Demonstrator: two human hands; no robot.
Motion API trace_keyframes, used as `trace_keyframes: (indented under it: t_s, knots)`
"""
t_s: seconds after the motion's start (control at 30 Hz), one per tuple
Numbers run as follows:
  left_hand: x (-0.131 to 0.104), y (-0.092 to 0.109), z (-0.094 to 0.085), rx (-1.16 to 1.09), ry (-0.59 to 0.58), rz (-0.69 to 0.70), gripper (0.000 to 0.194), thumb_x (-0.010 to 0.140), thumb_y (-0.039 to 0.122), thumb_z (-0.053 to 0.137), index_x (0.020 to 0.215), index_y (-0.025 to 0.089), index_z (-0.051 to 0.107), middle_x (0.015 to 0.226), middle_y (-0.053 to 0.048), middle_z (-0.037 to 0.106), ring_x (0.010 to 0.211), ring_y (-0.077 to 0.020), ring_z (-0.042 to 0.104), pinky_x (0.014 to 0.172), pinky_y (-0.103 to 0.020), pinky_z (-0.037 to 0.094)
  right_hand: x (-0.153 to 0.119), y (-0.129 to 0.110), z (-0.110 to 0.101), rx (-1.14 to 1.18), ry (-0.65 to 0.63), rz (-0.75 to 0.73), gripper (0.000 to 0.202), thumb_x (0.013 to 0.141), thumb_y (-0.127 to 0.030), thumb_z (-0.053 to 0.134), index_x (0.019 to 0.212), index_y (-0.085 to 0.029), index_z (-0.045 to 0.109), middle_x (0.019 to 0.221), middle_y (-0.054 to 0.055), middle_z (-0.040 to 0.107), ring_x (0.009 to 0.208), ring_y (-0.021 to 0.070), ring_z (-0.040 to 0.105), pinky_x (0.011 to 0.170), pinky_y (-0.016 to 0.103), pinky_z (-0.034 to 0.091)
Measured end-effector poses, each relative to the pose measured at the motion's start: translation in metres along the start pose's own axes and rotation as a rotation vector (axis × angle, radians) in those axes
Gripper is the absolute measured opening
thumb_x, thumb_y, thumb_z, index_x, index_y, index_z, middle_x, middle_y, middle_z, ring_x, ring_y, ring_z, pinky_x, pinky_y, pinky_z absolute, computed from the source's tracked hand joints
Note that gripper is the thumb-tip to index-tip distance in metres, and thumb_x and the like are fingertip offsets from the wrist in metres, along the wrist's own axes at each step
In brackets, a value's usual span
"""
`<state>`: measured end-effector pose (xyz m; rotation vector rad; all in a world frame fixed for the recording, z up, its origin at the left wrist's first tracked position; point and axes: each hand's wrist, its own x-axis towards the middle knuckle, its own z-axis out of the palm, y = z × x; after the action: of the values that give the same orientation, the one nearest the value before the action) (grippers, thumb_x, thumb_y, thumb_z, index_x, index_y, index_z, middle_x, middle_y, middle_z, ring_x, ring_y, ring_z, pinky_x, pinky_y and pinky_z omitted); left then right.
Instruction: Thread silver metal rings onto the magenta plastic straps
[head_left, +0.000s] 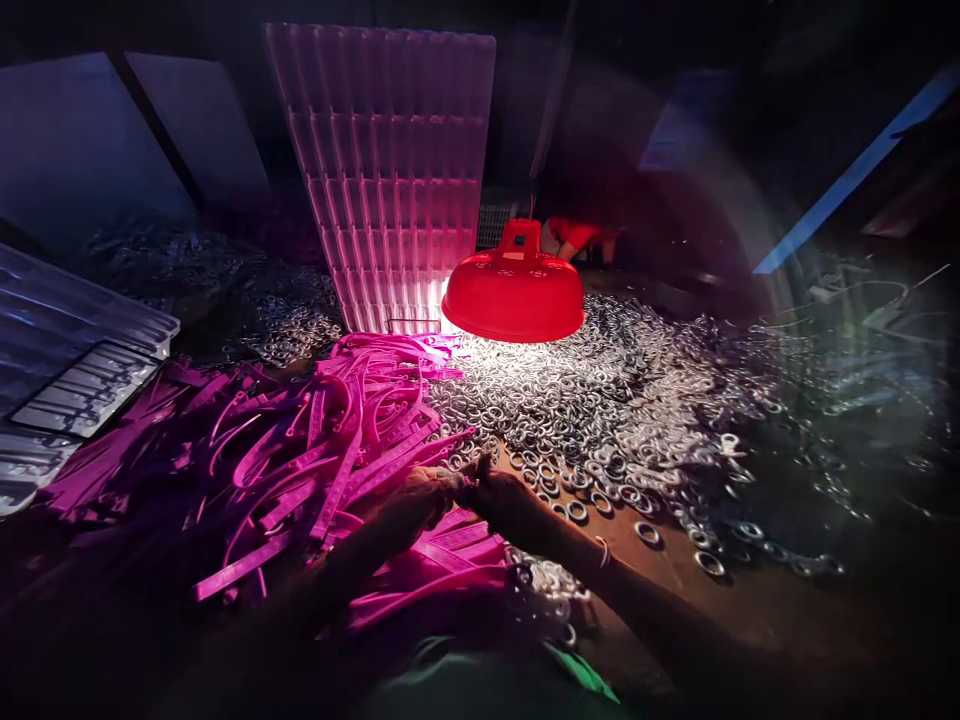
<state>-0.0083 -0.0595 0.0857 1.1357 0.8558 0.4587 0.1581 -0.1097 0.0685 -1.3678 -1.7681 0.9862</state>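
Observation:
My left hand and my right hand meet in front of me, fingers closed and pressed together. A small pink-purple bit, apparently the end of a pink strap, shows between the fingertips; shadow hides most of it. To the left and beneath the hands lies a large tangled heap of flat pink straps, some with small loops at their ends. Beyond the right hand spreads a heap of shiny metal rings, many with a small tab. Whether a ring is in my right fingers cannot be made out.
A red lamp hangs low over the rings and lights them. Behind the straps a ribbed translucent panel stands upright. Another ribbed tray leans at the left. Brown tabletop shows at right. A person's arm reaches in behind the lamp.

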Motion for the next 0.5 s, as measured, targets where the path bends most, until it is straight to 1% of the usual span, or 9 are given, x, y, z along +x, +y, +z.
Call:
trace_keyframes:
  t_s: [0.07,0.13,0.17,0.2,0.27,0.33,0.4,0.47,0.5]
  knots:
    - [-0.013,0.015,0.0,0.059,-0.073,-0.047,0.044,0.062,0.055,0.07,0.057,0.015,0.051,0.043,0.008,0.036,0.039,-0.0035,0.024,0.041,-0.023,0.014,-0.021,-0.013,0.003,-0.065,-0.08,-0.019,0.021,0.093,-0.032,0.043,0.102,-0.016,0.053,0.068,-0.001,0.057,0.05,0.009,0.045,0.046,0.02,0.033]
    - [-0.024,0.019,0.0,0.133,-0.165,-0.115,0.048,0.061,0.06,0.071,0.058,0.014,0.056,0.043,0.008,0.035,0.039,-0.0042,0.023,0.041,-0.024,0.012,-0.045,-0.019,0.011,-0.193,-0.058,-0.055,0.019,0.09,-0.026,0.048,0.107,-0.017,0.051,0.073,0.0,0.06,0.05,0.0087,0.044,0.049,0.021,0.031]
    - [-0.028,0.016,0.0,0.157,-0.21,-0.141,0.049,0.062,0.061,0.071,0.06,0.013,0.059,0.043,0.008,0.035,0.04,-0.0046,0.023,0.041,-0.025,0.012,-0.057,-0.02,0.015,-0.259,-0.034,-0.078,0.021,0.088,-0.025,0.052,0.107,-0.018,0.052,0.077,0.002,0.062,0.052,0.0095,0.046,0.051,0.023,0.032]
    - [-0.031,0.011,0.001,0.171,-0.245,-0.157,0.05,0.063,0.062,0.07,0.062,0.012,0.062,0.043,0.007,0.036,0.04,-0.0049,0.024,0.042,-0.025,0.013,-0.069,-0.02,0.02,-0.316,-0.011,-0.084,0.023,0.087,-0.026,0.054,0.108,-0.018,0.053,0.08,0.004,0.063,0.055,0.011,0.047,0.052,0.024,0.033]
    - [-0.037,-0.005,0.004,0.145,-0.275,-0.173,0.053,0.063,0.064,0.071,0.062,0.011,0.064,0.043,0.006,0.039,0.042,-0.0053,0.028,0.043,-0.024,0.016,-0.089,-0.018,0.028,-0.381,0.007,-0.062,0.025,0.088,-0.026,0.053,0.113,-0.019,0.054,0.083,0.007,0.064,0.06,0.0147,0.052,0.055,0.026,0.034]
    - [-0.043,-0.022,0.009,0.045,-0.278,-0.178,0.055,0.062,0.065,0.072,0.059,0.011,0.062,0.047,0.004,0.045,0.045,-0.0062,0.035,0.045,-0.023,0.022,-0.101,-0.017,0.033,-0.407,0.013,-0.025,0.021,0.09,-0.021,0.048,0.109,-0.019,0.056,0.078,0.007,0.064,0.059,0.0159,0.051,0.056,0.027,0.034]
    - [-0.049,-0.034,0.014,-0.024,-0.296,-0.156,0.053,0.065,0.063,0.072,0.059,0.011,0.059,0.05,0.002,0.047,0.048,-0.0069,0.039,0.048,-0.022,0.028,-0.105,-0.016,0.036,-0.392,0.003,0.036,0.017,0.087,-0.017,0.047,0.1,-0.02,0.056,0.067,0.004,0.061,0.051,0.014,0.045,0.052,0.027,0.029]
    - [-0.053,-0.039,0.016,-0.004,-0.317,-0.089,0.05,0.072,0.059,0.068,0.062,0.011,0.06,0.054,0.001,0.05,0.051,-0.0078,0.042,0.05,-0.022,0.032,-0.103,-0.014,0.038,-0.308,0.01,0.103,0.013,0.084,-0.021,0.049,0.095,-0.02,0.055,0.061,0.002,0.059,0.045,0.0118,0.038,0.048,0.027,0.023]
    - [-0.055,-0.04,0.016,0.03,-0.309,-0.051,0.05,0.075,0.058,0.066,0.063,0.01,0.061,0.056,0.0,0.051,0.053,-0.0084,0.044,0.051,-0.022,0.034,-0.1,-0.012,0.039,-0.251,0.012,0.138,0.013,0.085,-0.024,0.05,0.096,-0.02,0.054,0.062,0.002,0.06,0.046,0.0115,0.038,0.047,0.026,0.022]
